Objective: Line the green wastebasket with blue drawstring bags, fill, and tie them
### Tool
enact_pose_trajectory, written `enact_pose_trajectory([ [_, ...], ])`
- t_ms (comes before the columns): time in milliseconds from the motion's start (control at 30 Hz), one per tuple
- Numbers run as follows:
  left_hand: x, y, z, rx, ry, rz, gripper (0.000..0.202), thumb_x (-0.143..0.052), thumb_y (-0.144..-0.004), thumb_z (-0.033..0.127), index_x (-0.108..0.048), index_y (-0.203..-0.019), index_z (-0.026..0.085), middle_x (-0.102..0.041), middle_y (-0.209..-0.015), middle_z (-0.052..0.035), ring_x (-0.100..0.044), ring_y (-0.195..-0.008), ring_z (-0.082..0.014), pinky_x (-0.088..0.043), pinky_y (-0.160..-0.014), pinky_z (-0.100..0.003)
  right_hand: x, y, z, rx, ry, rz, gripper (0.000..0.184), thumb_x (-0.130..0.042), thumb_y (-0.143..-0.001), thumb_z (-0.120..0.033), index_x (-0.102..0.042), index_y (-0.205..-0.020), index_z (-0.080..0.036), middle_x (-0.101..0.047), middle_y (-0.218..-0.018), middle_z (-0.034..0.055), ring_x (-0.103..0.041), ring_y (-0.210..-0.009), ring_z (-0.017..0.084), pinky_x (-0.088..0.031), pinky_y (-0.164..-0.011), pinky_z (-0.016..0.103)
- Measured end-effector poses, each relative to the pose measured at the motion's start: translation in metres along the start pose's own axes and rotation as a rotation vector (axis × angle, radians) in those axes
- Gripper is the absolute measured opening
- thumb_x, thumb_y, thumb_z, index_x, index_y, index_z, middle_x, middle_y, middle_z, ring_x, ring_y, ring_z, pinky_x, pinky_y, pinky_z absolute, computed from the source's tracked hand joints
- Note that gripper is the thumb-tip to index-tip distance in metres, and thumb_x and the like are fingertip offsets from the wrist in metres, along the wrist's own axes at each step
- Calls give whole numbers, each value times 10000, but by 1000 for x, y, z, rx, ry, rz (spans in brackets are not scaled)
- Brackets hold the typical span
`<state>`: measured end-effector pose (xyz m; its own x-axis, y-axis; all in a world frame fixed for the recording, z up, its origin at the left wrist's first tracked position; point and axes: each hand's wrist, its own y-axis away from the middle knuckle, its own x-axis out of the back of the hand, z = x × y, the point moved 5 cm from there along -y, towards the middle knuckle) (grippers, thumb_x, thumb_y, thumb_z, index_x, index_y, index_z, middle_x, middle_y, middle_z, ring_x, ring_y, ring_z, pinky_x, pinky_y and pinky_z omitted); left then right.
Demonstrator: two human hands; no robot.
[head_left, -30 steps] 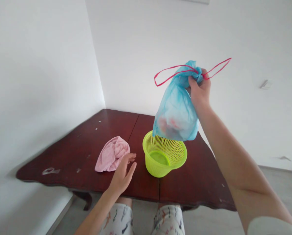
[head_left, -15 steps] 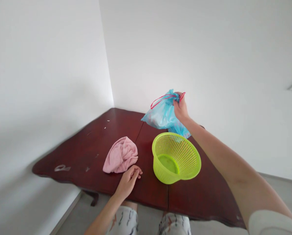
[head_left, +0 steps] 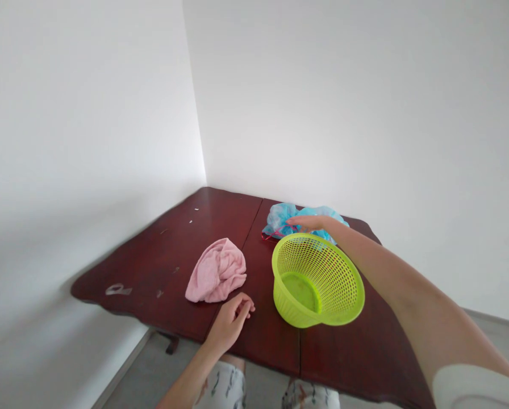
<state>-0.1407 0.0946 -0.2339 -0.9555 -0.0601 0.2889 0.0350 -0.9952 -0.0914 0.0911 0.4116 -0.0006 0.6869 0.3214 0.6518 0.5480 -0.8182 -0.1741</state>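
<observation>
A blue plastic bag (head_left: 282, 213) with red drawstrings lies at the back of the table. My right hand (head_left: 312, 222) rests over it, palm down, fingers stretched out and not wrapped around it. Just in front stands a yellow-green mesh basket (head_left: 286, 301), upright with nothing visible inside. To the basket's left is a crumpled pink cloth (head_left: 216, 271). My left hand (head_left: 232, 318) lies by the table's near edge, close below the cloth, its fingers curled in with nothing seen in them.
The dark red wooden table (head_left: 152, 264) has a wavy edge and seams across its top. It stands in a corner against white walls (head_left: 322, 102). Small white scraps and a worn patch mark its left side. My knees are under the near edge.
My right hand has lowered the blue bag onto the table back and let go of its gathered top. The left hand, cloth and basket keep their places; the view shifted slightly.
</observation>
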Motion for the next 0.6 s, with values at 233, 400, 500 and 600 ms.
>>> enact_pose_trajectory([
  [233,21,7,-1,-83,42,179,494,-556,-1210,655,-780,-1102,228,-863,-1071,-110,-825,-983,-301,-657,-940,-446,38,30,-6,-267,-89,-209,350,-936,-953,-439,-912,-1199,-191,-916,-1252,170,-820,-701,206,-699,-677,363],
  [400,90,-10,16,-276,-494,517,497,-744,-1113,668,-784,-1418,277,-749,-1606,-192,-653,-1555,-454,-476,-1344,-681,79,112,-36,-55,-135,211,330,-825,-1029,-537,-878,-1135,-228,-912,-1130,91,-717,-617,138,-617,-615,288],
  [500,116,-45,6,-142,-734,510,960,-882,-948,786,-638,-1702,243,-385,-1942,-259,-334,-1784,-605,-318,-1407,-814,92,207,-38,112,-228,698,346,-800,-1030,-606,-877,-1035,-269,-890,-1016,103,-696,-606,184,-624,-662,391],
  [600,117,-79,-10,-94,-776,339,1184,-908,-861,846,-553,-1778,187,-314,-1968,-282,-280,-1805,-609,-295,-1433,-769,79,322,-19,91,-208,1391,275,-795,-924,-604,-777,-803,-358,-756,-780,84,-608,-535,270,-482,-538,482],
])
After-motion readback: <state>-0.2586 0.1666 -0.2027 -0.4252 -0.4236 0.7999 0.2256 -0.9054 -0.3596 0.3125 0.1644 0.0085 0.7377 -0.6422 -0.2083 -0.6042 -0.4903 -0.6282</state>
